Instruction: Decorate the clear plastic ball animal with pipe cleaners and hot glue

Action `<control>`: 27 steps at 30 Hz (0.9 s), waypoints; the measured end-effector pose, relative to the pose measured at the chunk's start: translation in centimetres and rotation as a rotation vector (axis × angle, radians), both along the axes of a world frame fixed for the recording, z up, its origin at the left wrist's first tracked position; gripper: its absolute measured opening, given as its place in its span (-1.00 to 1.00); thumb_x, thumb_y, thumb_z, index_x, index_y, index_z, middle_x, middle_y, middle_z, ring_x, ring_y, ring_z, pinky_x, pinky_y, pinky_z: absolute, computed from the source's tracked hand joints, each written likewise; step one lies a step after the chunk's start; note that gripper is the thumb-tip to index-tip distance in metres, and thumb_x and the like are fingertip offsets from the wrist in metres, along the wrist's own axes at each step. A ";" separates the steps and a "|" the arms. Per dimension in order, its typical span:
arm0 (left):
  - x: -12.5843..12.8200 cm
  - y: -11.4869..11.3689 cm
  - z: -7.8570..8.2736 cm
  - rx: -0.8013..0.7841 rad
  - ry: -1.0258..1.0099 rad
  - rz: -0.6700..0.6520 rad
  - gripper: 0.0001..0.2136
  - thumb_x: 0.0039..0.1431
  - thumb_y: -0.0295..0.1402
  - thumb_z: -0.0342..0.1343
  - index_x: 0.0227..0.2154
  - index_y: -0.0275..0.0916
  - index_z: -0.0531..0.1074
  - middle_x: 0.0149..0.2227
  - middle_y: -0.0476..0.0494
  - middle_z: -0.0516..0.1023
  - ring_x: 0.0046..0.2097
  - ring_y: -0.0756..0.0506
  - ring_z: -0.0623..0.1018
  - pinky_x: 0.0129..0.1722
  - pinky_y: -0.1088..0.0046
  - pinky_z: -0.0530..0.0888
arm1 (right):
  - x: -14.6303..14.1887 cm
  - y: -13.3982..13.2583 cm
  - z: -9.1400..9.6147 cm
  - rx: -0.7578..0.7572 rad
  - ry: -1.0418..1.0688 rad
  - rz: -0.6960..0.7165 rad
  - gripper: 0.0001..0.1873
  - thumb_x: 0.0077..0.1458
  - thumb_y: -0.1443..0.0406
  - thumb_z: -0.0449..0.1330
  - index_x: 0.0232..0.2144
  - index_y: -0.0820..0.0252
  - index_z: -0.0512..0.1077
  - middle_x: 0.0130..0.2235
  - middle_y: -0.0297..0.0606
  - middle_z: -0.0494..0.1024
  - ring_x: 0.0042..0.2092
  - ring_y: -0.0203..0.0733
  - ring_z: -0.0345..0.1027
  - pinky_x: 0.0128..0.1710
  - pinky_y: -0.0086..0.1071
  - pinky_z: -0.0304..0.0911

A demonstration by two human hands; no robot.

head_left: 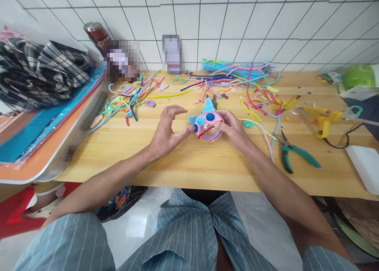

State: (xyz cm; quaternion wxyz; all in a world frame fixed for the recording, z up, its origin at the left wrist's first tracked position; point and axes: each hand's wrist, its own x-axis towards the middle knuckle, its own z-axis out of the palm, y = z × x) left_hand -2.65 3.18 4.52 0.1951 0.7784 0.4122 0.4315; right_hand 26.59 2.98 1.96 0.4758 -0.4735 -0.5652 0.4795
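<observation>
A: What's the surface?
B: Wood table, light, grain running L–R, pushed up to a white tiled wall w/ dark grout.
A: And the piece?
B: Mid-table, btwn the hands. Pink w/ blue bits, red strip, clear round part. R hand grips its R side, thumb in front. L hand wide, fingers apart, thumb tip at the L edge; can't tell if it's touching.
A: Rest of the tabletop?
B: Fuzzy stems in a loose pile back L; more around a blue bundle by the wall. Pliers on the R, handles apart, glue gun just behind, white box at the R edge.
A: L end?
B: Orange tray w/ blue packs, plaid cloth on top. Bottle behind, nr the wall. Pixelated slab upright vs the tiles.
A: Below?
B: Pale, shiny floor, dark bag w/ colored bits under the L side.
</observation>
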 end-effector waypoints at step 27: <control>3.3 3.2 -1.4 -0.168 0.064 -0.398 -0.34 0.38 0.29 0.37 0.33 -0.01 0.58 0.47 -0.38 0.49 0.63 -0.45 0.32 0.64 -0.23 0.33 | 1.1 -2.7 3.4 0.410 -0.375 -0.025 -0.85 0.33 0.30 0.41 -0.15 -0.10 0.76 -0.03 -0.24 0.80 0.04 0.07 0.67 0.15 0.03 0.55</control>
